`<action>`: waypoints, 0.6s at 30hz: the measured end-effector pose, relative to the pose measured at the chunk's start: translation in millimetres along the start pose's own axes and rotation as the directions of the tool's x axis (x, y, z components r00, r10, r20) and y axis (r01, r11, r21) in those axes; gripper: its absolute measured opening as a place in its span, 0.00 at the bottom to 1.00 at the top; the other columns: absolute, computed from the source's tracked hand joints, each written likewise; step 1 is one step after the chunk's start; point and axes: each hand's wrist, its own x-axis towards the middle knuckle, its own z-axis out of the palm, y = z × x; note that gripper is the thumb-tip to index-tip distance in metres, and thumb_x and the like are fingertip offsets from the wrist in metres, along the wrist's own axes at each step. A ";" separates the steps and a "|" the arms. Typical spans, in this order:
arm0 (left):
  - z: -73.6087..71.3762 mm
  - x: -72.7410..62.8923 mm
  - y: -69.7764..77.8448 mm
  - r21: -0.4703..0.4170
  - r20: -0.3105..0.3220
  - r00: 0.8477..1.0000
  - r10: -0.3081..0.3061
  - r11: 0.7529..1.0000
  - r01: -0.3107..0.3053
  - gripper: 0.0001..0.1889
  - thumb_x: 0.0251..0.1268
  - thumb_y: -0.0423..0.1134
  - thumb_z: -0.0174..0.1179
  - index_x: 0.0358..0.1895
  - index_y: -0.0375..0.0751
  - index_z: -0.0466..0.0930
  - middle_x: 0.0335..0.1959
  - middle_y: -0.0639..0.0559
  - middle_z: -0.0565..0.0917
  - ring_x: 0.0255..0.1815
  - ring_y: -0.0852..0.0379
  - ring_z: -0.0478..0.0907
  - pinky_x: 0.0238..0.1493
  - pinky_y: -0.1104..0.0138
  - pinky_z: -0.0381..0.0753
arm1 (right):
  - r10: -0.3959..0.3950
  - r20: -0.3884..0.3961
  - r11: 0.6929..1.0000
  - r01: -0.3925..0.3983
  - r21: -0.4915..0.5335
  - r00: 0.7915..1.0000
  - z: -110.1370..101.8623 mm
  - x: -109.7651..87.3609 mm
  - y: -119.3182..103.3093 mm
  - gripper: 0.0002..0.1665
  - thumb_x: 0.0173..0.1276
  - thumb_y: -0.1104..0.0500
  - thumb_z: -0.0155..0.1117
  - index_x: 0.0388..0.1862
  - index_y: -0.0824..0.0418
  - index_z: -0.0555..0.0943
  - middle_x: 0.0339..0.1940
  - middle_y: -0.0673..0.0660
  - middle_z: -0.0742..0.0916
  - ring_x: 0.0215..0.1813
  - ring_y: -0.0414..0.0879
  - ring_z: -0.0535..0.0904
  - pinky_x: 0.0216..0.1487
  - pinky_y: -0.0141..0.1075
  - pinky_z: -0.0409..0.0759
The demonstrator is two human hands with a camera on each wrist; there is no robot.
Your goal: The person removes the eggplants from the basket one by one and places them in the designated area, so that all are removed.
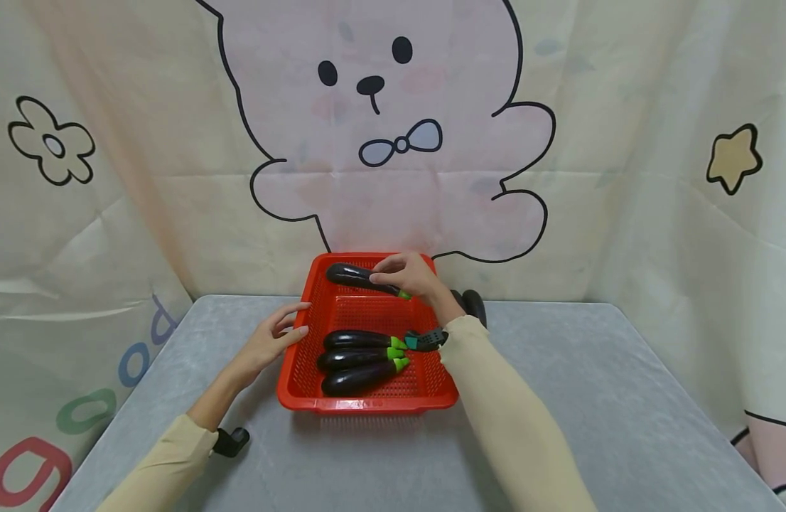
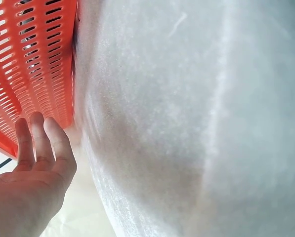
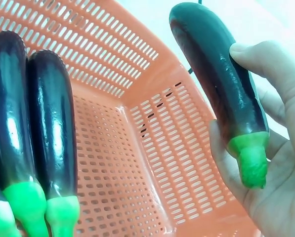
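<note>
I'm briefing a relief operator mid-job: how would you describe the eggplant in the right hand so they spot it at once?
On the grey table sits a red basket. At its far end, the right hand grips a glossy dark eggplant with a green stem end. Unlike the three eggplants lying side by side nearer the viewer, it is held.

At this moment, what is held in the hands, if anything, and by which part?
The right hand holds an eggplant by its dark body, thumb near the middle. The left hand, fingers extended at the side of the red basket, grips nothing.
</note>
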 end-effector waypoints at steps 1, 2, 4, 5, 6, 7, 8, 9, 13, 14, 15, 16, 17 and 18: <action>0.0 0.1 -0.3 0.002 -0.001 1.000 -0.001 1.000 0.001 0.28 0.76 0.41 0.60 0.76 0.47 0.64 0.64 0.32 0.73 0.55 0.38 0.80 0.49 0.55 0.84 | -0.003 -0.005 1.000 0.003 -0.005 1.000 -0.7 -0.2 0.2 0.13 0.66 0.58 0.75 0.46 0.63 0.88 0.45 0.56 0.88 0.50 0.53 0.80 0.51 0.45 0.80; 0.1 0.3 -0.5 0.004 -0.001 1.000 -0.002 1.000 0.002 0.28 0.76 0.41 0.60 0.76 0.47 0.65 0.64 0.32 0.73 0.55 0.38 0.80 0.49 0.55 0.84 | -0.007 -0.006 1.000 0.006 -0.008 1.000 -1.5 -0.5 0.2 0.13 0.66 0.58 0.75 0.46 0.63 0.88 0.45 0.56 0.88 0.50 0.53 0.81 0.51 0.45 0.80; 0.2 0.8 -0.8 0.003 -0.006 1.000 -0.004 1.000 0.004 0.28 0.76 0.41 0.60 0.75 0.47 0.65 0.64 0.32 0.73 0.54 0.39 0.80 0.49 0.55 0.84 | -0.010 -0.013 1.000 0.010 -0.011 1.000 -3.5 -0.7 0.3 0.14 0.66 0.57 0.76 0.46 0.63 0.88 0.45 0.56 0.88 0.50 0.53 0.81 0.51 0.45 0.81; 0.3 0.9 -1.0 0.003 -0.007 1.000 -0.005 1.000 0.005 0.28 0.76 0.41 0.60 0.75 0.48 0.65 0.64 0.32 0.73 0.55 0.39 0.80 0.49 0.55 0.84 | -0.012 -0.018 1.000 0.012 -0.010 1.000 -4.6 -1.0 0.3 0.14 0.66 0.57 0.76 0.46 0.62 0.88 0.45 0.56 0.88 0.49 0.53 0.81 0.51 0.45 0.81; 0.3 1.0 -1.2 0.004 -0.005 1.000 -0.003 1.000 0.003 0.28 0.76 0.41 0.60 0.75 0.47 0.65 0.64 0.32 0.73 0.55 0.39 0.80 0.49 0.55 0.84 | -0.014 -0.022 1.000 0.014 -0.009 1.000 -6.0 -1.4 0.3 0.13 0.66 0.57 0.76 0.46 0.62 0.89 0.44 0.56 0.88 0.49 0.53 0.81 0.51 0.46 0.80; 0.1 1.0 -1.5 0.006 -0.003 1.000 -0.001 1.000 0.001 0.28 0.76 0.40 0.60 0.76 0.47 0.65 0.64 0.32 0.73 0.55 0.39 0.80 0.49 0.55 0.84 | -0.018 -0.026 1.000 0.018 -0.005 1.000 -7.5 -1.7 0.6 0.13 0.66 0.57 0.76 0.46 0.62 0.89 0.44 0.56 0.88 0.49 0.53 0.81 0.52 0.46 0.80; 0.2 1.0 -1.7 0.003 -0.004 1.000 -0.002 1.000 0.002 0.28 0.76 0.40 0.60 0.75 0.47 0.65 0.64 0.32 0.73 0.55 0.39 0.80 0.49 0.55 0.84 | -0.022 -0.030 1.000 0.022 0.005 0.999 -9.0 -2.2 0.7 0.13 0.66 0.57 0.76 0.46 0.62 0.88 0.44 0.56 0.88 0.49 0.54 0.81 0.52 0.46 0.80; 0.3 1.1 -1.8 0.001 -0.003 1.000 -0.004 1.000 0.004 0.28 0.76 0.40 0.60 0.75 0.47 0.65 0.64 0.32 0.73 0.55 0.39 0.80 0.49 0.55 0.84 | -0.022 -0.035 1.000 0.023 0.017 0.999 -10.6 -2.6 1.0 0.13 0.66 0.58 0.76 0.46 0.63 0.88 0.43 0.57 0.88 0.48 0.54 0.81 0.52 0.45 0.80; 0.6 1.0 -2.0 -0.004 -0.001 1.000 -0.010 1.000 0.010 0.28 0.76 0.40 0.60 0.76 0.47 0.65 0.64 0.32 0.73 0.54 0.39 0.80 0.49 0.55 0.84 | -0.032 -0.062 0.998 0.035 0.043 0.998 -17.3 -5.4 1.8 0.13 0.66 0.59 0.75 0.46 0.64 0.88 0.43 0.57 0.89 0.46 0.53 0.82 0.48 0.42 0.80; 0.7 1.1 -2.0 -0.006 -0.004 1.000 -0.013 1.000 0.013 0.28 0.76 0.40 0.60 0.75 0.48 0.65 0.64 0.32 0.73 0.54 0.39 0.81 0.49 0.55 0.84 | -0.037 -0.067 0.998 0.040 0.046 0.997 -19.0 -6.8 1.3 0.13 0.66 0.59 0.75 0.46 0.65 0.88 0.42 0.58 0.89 0.45 0.53 0.82 0.45 0.41 0.81; 0.6 1.2 -2.1 -0.006 -0.003 1.000 -0.012 1.000 0.012 0.28 0.76 0.40 0.60 0.75 0.48 0.65 0.64 0.32 0.73 0.54 0.39 0.81 0.48 0.55 0.84 | -0.040 -0.072 0.998 0.043 0.044 0.997 -20.8 -8.0 1.1 0.13 0.67 0.59 0.75 0.46 0.65 0.88 0.42 0.57 0.89 0.44 0.53 0.82 0.43 0.40 0.81; 0.6 1.3 -2.1 -0.005 -0.003 1.000 -0.011 1.000 0.011 0.28 0.76 0.40 0.60 0.76 0.47 0.65 0.64 0.31 0.73 0.53 0.39 0.81 0.48 0.54 0.84 | -0.045 -0.080 0.998 0.048 0.039 0.996 -22.7 -9.3 1.0 0.13 0.67 0.59 0.75 0.47 0.64 0.88 0.42 0.57 0.89 0.43 0.53 0.82 0.41 0.39 0.81; 0.5 1.5 -2.3 -0.003 -0.003 1.000 -0.009 1.000 0.009 0.28 0.76 0.40 0.60 0.76 0.47 0.64 0.64 0.31 0.73 0.53 0.39 0.81 0.48 0.54 0.84 | -0.050 -0.084 0.998 0.053 0.041 0.995 -24.5 -10.6 0.7 0.13 0.67 0.59 0.74 0.47 0.64 0.88 0.42 0.58 0.89 0.42 0.53 0.81 0.39 0.38 0.80; 0.5 1.7 -2.3 -0.002 -0.003 1.000 -0.007 1.000 0.007 0.28 0.76 0.40 0.59 0.76 0.47 0.64 0.64 0.31 0.73 0.54 0.38 0.80 0.48 0.54 0.84 | -0.052 -0.090 0.997 0.057 0.049 0.995 -26.3 -11.9 0.8 0.13 0.68 0.59 0.74 0.48 0.65 0.87 0.43 0.58 0.88 0.42 0.53 0.81 0.38 0.37 0.80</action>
